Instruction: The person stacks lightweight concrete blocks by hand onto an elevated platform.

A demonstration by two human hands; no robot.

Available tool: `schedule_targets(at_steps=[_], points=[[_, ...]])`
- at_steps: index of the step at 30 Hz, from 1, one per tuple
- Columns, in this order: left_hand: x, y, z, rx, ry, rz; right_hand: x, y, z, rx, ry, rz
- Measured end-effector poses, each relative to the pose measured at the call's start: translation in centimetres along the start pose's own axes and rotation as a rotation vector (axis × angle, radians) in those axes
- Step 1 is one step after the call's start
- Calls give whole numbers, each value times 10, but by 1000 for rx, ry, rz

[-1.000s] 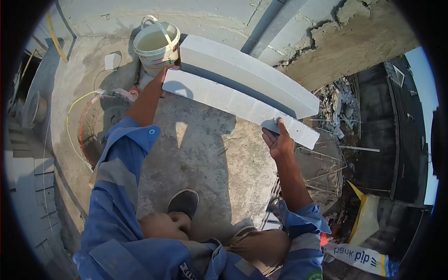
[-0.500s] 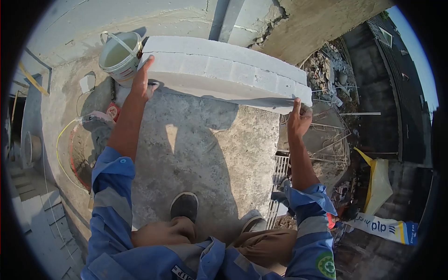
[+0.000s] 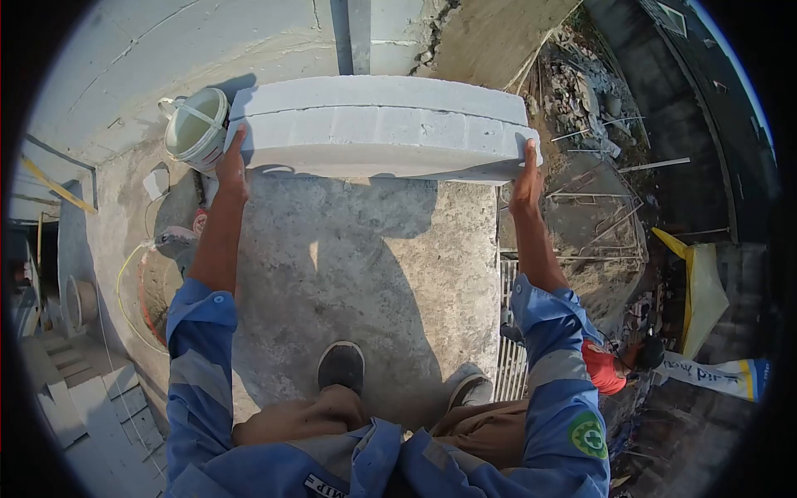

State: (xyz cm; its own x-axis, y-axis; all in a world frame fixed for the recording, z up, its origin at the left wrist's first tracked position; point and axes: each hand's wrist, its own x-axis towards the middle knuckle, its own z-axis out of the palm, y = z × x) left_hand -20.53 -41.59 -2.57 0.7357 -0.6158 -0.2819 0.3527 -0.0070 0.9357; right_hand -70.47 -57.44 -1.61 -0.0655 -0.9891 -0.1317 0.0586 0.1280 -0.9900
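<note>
Ahead of me is a long white aerated concrete block (image 3: 378, 133), lying crosswise, with both my hands at its ends. A second white strip of block (image 3: 374, 91) runs along its far side, divided from it by a thin dark seam. My left hand (image 3: 232, 166) presses on the left end, thumb up along the face. At the right end, my right hand (image 3: 527, 178) bears on the block with its thumb raised. The fingers under and behind the block are partly hidden. A white bucket (image 3: 198, 133) stands just left of my left hand.
Rough concrete floor (image 3: 332, 266) lies under my shoes. A round mortar tub (image 3: 154, 290) is at left. On the right, past the floor's edge, are a metal grating (image 3: 510, 332), rubble (image 3: 581, 91), and a person in a red shirt (image 3: 603, 369) lower down.
My view has turned slightly, and the block looks more level. Its right end appears higher in view, and my right hand's fingers look straighter. Both hands remain at the block's ends.
</note>
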Motion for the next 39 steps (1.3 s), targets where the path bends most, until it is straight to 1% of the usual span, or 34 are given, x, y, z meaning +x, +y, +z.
schedule_targets(at_steps=[1,2,4,5,7,9,11,12,13,15,16,17,19,20,21,22,24,25,27,28,29,31,32,33,35,37,39], points=[[-8,3,3,64,113,22,-6,0,-3,-14,13,12],[-10,2,1,66,104,22,-13,3,-6,-11,22,10],[-13,-1,-9,82,66,61,-30,10,-9,30,117,49],[-15,-2,-10,84,66,56,-35,12,-10,27,119,53],[-24,2,-2,34,142,34,-36,13,-11,35,180,103],[-27,2,-2,76,174,54,-29,9,-6,45,201,83],[-28,6,-3,122,198,85,-20,-1,-2,-72,227,125],[-30,8,-7,176,247,56,-23,-8,4,-76,273,111],[-31,10,-9,231,296,26,-28,-9,4,-72,274,114],[-36,22,-11,274,321,7,-42,-7,0,-156,199,15],[-41,24,-12,319,346,-18,-53,-14,-1,-320,221,110],[-44,20,-18,325,351,-28,-55,-7,-4,-327,218,120],[-50,15,-30,300,309,9,-58,2,-9,-294,203,109],[-52,14,-32,309,309,7,-55,6,-7,-177,192,78],[-53,15,-30,340,344,3,-51,2,-1,-168,195,77],[-54,17,-27,368,377,2,-48,-5,5,-146,245,130],[-62,20,-22,332,335,20,-39,-5,6,-147,308,235],[-68,21,-20,293,306,25,-38,-1,1,-148,304,232],[-75,20,-18,283,335,23,-35,0,4,-68,301,126],[-77,20,-20,290,350,12,-37,-2,5,-94,318,136],[-76,18,-26,291,369,13,-41,-3,5,-96,300,142],[-67,12,-34,280,303,20,-49,-8,5,-68,278,96],[-62,9,-35,268,306,37,-48,-2,-3,-142,296,110],[-64,8,-38,265,315,31,-55,-2,-9,-149,288,112],[-63,11,-33,310,250,61,-68,-4,-24,-216,164,106],[-74,12,-39,398,327,-34,-90,-24,-33,-370,137,163],[-104,17,-36,328,275,4,-103,-17,-59,-537,69,190]])
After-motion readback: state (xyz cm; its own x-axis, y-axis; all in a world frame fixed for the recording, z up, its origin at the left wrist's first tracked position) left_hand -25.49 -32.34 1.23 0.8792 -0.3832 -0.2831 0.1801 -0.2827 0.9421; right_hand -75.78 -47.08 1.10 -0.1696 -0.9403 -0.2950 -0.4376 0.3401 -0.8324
